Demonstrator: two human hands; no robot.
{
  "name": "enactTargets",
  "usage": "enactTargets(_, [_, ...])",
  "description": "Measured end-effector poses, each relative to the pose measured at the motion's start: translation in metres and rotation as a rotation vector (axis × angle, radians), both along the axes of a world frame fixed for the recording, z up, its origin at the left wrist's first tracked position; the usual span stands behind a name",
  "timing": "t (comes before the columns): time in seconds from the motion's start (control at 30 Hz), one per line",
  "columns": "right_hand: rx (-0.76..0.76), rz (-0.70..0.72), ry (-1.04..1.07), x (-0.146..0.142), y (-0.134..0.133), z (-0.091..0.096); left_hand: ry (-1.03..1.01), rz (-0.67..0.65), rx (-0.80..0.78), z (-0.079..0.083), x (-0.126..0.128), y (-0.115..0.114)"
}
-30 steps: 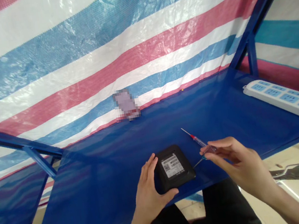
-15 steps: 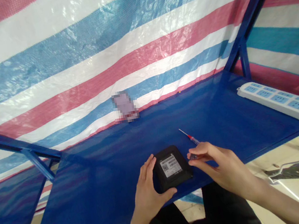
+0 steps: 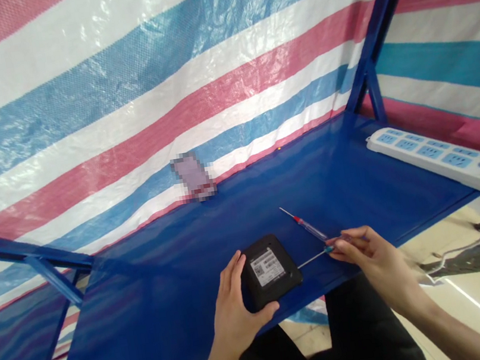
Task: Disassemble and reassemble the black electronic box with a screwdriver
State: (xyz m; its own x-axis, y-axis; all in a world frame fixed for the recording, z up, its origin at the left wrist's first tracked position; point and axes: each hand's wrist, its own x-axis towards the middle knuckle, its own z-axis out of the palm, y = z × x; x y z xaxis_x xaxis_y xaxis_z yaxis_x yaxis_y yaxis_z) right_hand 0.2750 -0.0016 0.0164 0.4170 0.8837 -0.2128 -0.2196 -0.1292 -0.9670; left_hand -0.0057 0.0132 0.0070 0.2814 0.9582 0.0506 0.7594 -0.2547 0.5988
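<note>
- Bracing the flat black device casing (image 3: 278,288) from its left side: left hand (image 3: 240,318) spread in a wide C, fingers at left edge, thumb along near edge. Good spot to hold; thumb clear of the tip's side.
- Casing lies flat on the blue tabletop (image 3: 170,286), printed label (image 3: 267,267) up. Exact kind of device: can't tell.
- Right hand (image 3: 371,247), to the right of the casing, closed in a pinch on a blue-collared screwdriver (image 3: 328,249). Shaft runs in toward casing's right edge; tip meets it or stops just beside it, can't tell which.
- Judgement: low shaft angle suits work along that edge. Small, slow pressure best; a hard push could skid over the top or mar the plastic. Left hand should push back evenly against it.
- Red-collared screwdriver (image 3: 311,229) lies right of and beyond the casing, handle end close to right fingers; contact unclear. Worth shifting away, could snag the knuckles.
- White power strip (image 3: 444,156) farther right of casing, well apart, out of the way.
</note>
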Motion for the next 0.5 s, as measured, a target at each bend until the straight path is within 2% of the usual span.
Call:
enactTargets(0.27, [0.272,-0.149,-0.181,-0.006,0.009,0.02,-0.037,-0.002,-0.035,0.002,0.001,-0.001])
enactTargets(0.4, [0.335,-0.067,-0.243,-0.01,0.022,0.023,-0.046,-0.003,-0.023,0.001,0.0,-0.001])
enactTargets(0.5, [0.326,0.015,-0.318,-0.014,0.03,0.018,-0.051,-0.006,-0.015,0.0,0.0,-0.001])
